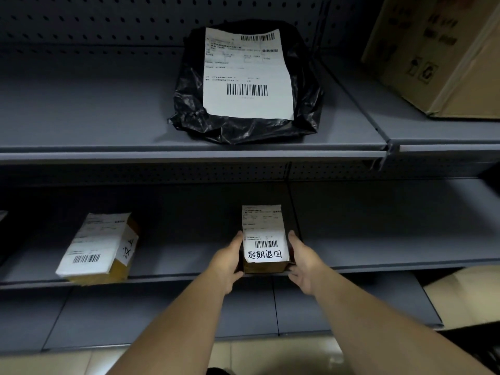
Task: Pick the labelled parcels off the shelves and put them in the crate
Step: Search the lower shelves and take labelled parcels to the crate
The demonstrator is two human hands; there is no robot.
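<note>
Your two hands bracket the small brown parcel (263,239) at the near edge of the middle shelf (378,253). Its long axis runs away from you, near to far, with the white label up and the handwritten end nearest you. Your left hand (227,262) lies against its left side and your right hand (304,262) against its right side, about equally close, so neither leads. Both forearms reach up and forward from the bottom of the view and converge on it. The fingers on each side look fairly straight, pressed flat along the parcel's walls rather than curled under it; whether the fingertips hook beneath the base, you cannot tell. The parcel appears to rest on the shelf, so the next move likely calls for a squeeze and a pull toward you. The crate is not in view.
</note>
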